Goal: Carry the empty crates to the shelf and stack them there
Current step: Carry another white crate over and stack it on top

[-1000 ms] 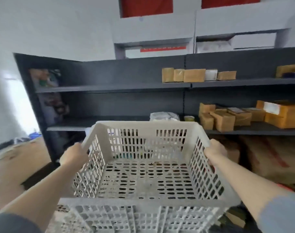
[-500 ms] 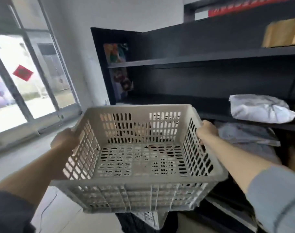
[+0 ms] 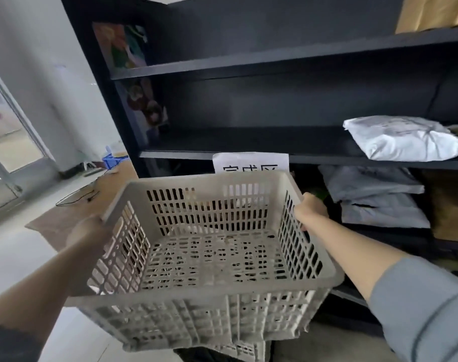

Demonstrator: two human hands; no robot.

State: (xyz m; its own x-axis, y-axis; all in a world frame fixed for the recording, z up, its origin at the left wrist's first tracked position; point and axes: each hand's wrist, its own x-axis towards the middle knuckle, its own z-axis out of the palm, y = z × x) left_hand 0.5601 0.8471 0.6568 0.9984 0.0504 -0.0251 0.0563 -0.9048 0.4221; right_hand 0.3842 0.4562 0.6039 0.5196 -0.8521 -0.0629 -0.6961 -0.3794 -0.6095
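- A person holds an empty grey crate (image 3: 209, 246) in mid-air before a tall black shelf (image 3: 275, 61), both arms stretched forward.
- The right hand (image 3: 311, 211) is closed around the crate's right rim near the far corner; the left hand (image 3: 88, 231) presses against the left wall under the rim, partly hidden behind the slatted plastic, so whether its fingers curl fully I cannot tell.
- The crate hangs clear of every board, just in front of the lower part of the shelf, its far edge below a white paper sign (image 3: 250, 163) taped to the middle board.
- It sits open side up, tipped a little so the left near corner rides lower than the right. Its long axis runs roughly from the carrier toward the shelf, skewed slightly rightward, with one end wall facing the dark bay.
- The edge of another crate (image 3: 245, 352) peeks out underneath, low in the picture; whether it is a stack to be joined is not clear.
- Grey soft parcels (image 3: 374, 202) fill the bay just right of the right hand, and a white parcel (image 3: 403, 139) lies on the board above them.
- To do this step well, it seems wise to level the crate first, square its end wall to the shelf front, then lower it straight so its base nests inside the rim below.
- The likely snags: the right knuckles brushing the parcels, and the tilted corner catching on a rim.
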